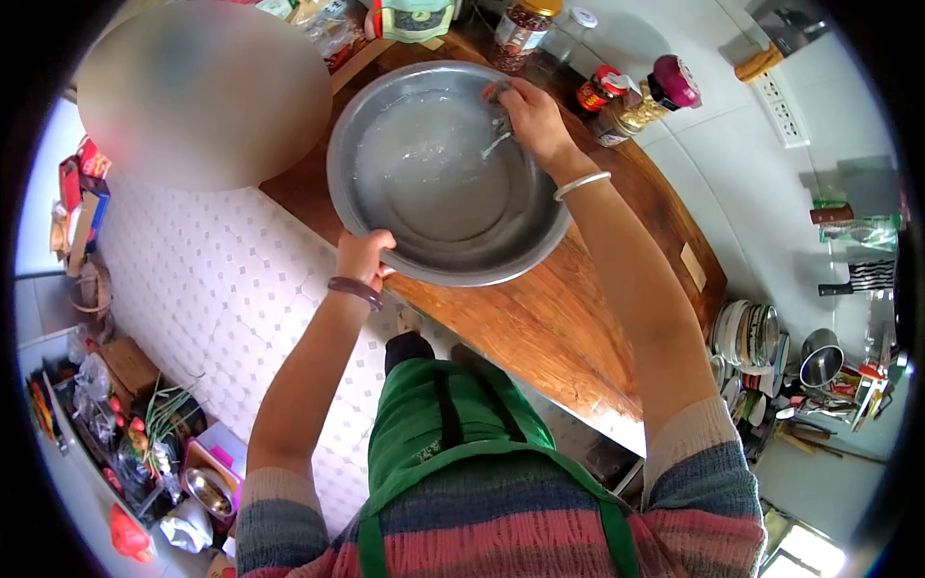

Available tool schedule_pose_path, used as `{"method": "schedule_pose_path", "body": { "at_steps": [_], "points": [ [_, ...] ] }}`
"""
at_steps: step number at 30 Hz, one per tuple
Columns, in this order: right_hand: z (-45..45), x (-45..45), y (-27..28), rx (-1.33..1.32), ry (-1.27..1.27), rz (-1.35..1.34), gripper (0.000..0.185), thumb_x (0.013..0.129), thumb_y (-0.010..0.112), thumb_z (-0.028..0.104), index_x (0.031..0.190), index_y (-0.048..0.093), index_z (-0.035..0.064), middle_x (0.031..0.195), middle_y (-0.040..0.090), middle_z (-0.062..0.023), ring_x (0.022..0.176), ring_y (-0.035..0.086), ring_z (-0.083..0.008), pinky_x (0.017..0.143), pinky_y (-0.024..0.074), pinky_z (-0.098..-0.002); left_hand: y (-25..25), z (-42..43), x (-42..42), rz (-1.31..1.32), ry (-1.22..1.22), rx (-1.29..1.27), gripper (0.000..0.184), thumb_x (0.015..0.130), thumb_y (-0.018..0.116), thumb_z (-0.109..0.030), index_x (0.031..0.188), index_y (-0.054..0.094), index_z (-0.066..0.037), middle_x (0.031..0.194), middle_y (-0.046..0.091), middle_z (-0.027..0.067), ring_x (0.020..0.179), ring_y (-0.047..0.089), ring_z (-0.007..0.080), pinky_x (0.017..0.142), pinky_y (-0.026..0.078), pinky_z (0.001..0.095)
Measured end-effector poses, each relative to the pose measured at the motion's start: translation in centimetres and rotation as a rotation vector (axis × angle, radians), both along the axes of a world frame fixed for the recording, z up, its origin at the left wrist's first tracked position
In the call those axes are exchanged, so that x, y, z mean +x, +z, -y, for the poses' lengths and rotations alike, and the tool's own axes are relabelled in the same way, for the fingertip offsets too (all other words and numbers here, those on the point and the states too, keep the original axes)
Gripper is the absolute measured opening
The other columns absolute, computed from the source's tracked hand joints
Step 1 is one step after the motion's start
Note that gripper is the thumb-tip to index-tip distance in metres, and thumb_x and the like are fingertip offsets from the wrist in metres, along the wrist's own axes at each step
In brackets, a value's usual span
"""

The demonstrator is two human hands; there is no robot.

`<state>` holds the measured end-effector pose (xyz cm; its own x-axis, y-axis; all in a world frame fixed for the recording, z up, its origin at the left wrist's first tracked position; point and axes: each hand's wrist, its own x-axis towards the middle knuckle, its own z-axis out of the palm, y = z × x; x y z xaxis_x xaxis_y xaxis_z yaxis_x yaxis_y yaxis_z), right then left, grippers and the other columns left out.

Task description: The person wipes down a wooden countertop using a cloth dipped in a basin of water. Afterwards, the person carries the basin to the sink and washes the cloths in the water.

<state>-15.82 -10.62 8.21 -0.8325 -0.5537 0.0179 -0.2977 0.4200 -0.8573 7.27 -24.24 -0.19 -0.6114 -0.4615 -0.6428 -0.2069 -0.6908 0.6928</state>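
Observation:
A large grey metal basin point(443, 207) sits on the wooden counter, with soapy-looking water pooled in its bottom. My left hand point(364, 255) grips its near left rim, thumb over the edge. At the far right rim, my right hand point(535, 116) is closed around a small grey wad point(497, 91), which looks like a steel wool scrubber. Its fingers hide part of it. Below these fingers, a whitish streak of water or suds shows against the basin's inner wall.
The wooden counter point(540, 337) meets a tiled wall. Behind the basin stand a gold-lidded jar point(522, 37), a red-lidded jar point(599, 89) and a purple-lidded jar point(665, 91). Plates point(747, 332) are racked at right. A blurred oval hides the upper left.

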Motion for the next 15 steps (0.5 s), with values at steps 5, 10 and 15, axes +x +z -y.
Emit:
{"method": "schedule_pose_path", "body": {
  "at_steps": [5, 10, 15],
  "points": [
    [5.9, 0.3, -0.1, 0.053, -0.011, -0.171, 0.042, 0.091, 0.051, 0.041, 0.096, 0.065, 0.0019, 0.081, 0.065, -0.0187, 0.078, 0.064, -0.0335, 0.075, 0.0479, -0.0412, -0.6, 4.3, 0.0, 0.051, 0.028, -0.014, 0.04, 0.07, 0.056, 0.007, 0.109, 0.048, 0.004, 0.096, 0.055, 0.0121, 0.079, 0.061, 0.0244, 0.058, 0.057, 0.0362],
    [9.4, 0.1, -0.9, 0.109, 0.0, -0.256, 0.046, 0.092, 0.05, 0.045, 0.085, 0.065, 0.0019, 0.079, 0.065, -0.0204, 0.079, 0.062, -0.039, 0.076, 0.0476, -0.0436, -2.4, 6.4, -0.8, -0.007, 0.047, 0.047, 0.04, 0.071, 0.055, 0.007, 0.11, 0.047, 0.001, 0.095, 0.055, 0.0112, 0.076, 0.061, 0.0241, 0.058, 0.057, 0.0356],
    [10.3, 0.3, -2.0, 0.136, 0.018, -0.202, 0.045, 0.093, 0.047, 0.043, 0.084, 0.064, 0.0015, 0.081, 0.064, -0.0223, 0.083, 0.06, -0.042, 0.077, 0.0466, -0.0455, -2.3, 6.6, -1.3, -0.047, 0.089, -0.029, 0.01, 0.073, 0.058, 0.001, 0.081, 0.053, -0.001, 0.076, 0.052, 0.0073, 0.061, 0.056, 0.0181, 0.052, 0.051, 0.0325]
  ]
}}
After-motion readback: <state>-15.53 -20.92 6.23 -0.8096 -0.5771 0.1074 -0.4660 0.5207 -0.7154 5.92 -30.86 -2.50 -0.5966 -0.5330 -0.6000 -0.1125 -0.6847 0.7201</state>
